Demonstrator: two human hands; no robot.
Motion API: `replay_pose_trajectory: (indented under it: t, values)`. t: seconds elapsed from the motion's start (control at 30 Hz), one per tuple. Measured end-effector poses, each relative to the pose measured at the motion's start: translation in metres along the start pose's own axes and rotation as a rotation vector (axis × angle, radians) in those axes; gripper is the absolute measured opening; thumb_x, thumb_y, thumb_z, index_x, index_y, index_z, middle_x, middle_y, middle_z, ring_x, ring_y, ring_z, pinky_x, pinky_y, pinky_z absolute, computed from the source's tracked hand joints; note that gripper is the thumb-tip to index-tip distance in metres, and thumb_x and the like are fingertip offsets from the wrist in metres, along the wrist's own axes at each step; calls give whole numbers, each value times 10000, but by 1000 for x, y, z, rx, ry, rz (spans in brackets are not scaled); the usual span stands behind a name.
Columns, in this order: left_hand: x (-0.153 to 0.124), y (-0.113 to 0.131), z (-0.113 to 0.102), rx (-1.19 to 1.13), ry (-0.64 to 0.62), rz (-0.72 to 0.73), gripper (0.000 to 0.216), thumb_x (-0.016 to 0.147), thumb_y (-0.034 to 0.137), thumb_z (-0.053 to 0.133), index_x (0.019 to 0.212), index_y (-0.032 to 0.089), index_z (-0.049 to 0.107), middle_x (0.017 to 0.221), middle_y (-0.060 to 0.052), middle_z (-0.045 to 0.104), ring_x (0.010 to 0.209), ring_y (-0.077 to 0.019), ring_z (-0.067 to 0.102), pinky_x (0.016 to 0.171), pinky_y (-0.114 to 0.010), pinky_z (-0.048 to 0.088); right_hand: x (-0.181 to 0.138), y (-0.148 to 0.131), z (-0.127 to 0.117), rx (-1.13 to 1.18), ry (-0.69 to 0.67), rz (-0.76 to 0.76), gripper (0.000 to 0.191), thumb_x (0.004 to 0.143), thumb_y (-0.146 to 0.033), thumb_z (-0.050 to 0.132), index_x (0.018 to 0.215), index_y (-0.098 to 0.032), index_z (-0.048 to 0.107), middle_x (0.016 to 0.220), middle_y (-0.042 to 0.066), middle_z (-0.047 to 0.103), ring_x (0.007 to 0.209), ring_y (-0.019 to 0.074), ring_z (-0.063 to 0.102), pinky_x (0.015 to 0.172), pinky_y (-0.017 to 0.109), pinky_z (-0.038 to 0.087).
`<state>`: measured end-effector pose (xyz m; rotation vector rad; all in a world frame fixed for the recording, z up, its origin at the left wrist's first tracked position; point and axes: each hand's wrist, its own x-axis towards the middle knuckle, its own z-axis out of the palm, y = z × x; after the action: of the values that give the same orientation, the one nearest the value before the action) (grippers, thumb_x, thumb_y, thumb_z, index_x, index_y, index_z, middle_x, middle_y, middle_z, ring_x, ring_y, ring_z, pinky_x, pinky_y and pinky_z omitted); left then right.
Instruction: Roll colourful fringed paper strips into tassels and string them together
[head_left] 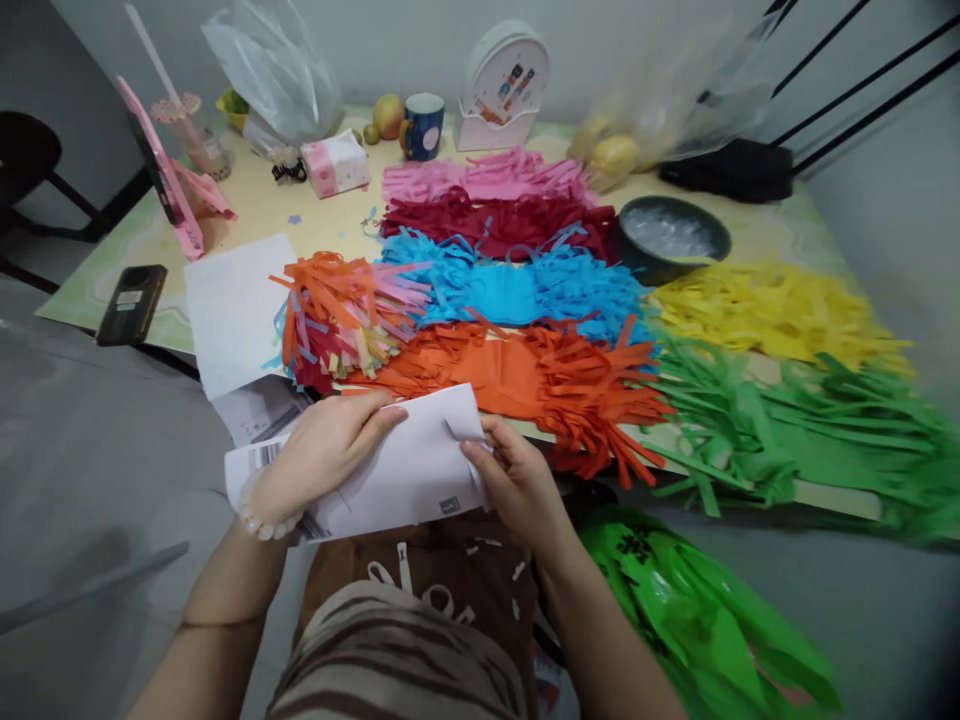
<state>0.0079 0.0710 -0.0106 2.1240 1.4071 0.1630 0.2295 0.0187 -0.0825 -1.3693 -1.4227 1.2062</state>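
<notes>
A folded sheet of white paper [405, 465] with printed patches lies across my lap, held in both hands. My left hand [326, 450] is closed over its left part, thumb on top, a beaded bracelet at the wrist. At the right end, my right hand [517, 480] pinches the paper's edge between thumb and fingers. Just beyond my hands, fringed orange paper [499, 370] lies along the table's front edge. A mixed-colour fringed bundle [330, 315] sits to its left, beside another white sheet [232, 310] that hangs over the edge.
Blue [510, 285], dark red [502, 225], pink [487, 178], yellow [780, 310] and green fringed paper [825, 420] covers much of the table. A dark bowl [671, 235], mug [421, 128], phone [133, 303] and pink-cased tablet [161, 170] stand around. A green bag [697, 610] is below right.
</notes>
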Motion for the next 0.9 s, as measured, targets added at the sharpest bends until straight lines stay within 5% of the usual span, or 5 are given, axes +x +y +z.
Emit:
replay_pose_trajectory:
  t: [0.53,0.9]
  values:
    - [-1,2,4,-20,-15,-2,416,1025,483,336,827,198,564,775,-10,633,680,-165,548,644,-281,310,-3,-3,1,-201,79,-114,144,940,-275,502,1021,-202,595,887,31,698,772,169,644,697,239,463]
    - [28,-28,17,-303,-77,148,458,1000,502,381,826,160,630,811,-6,650,732,-155,559,707,-263,407,1,4,0,334,-123,145,201,827,-379,664,893,-208,583,799,0,630,666,131,561,584,210,435]
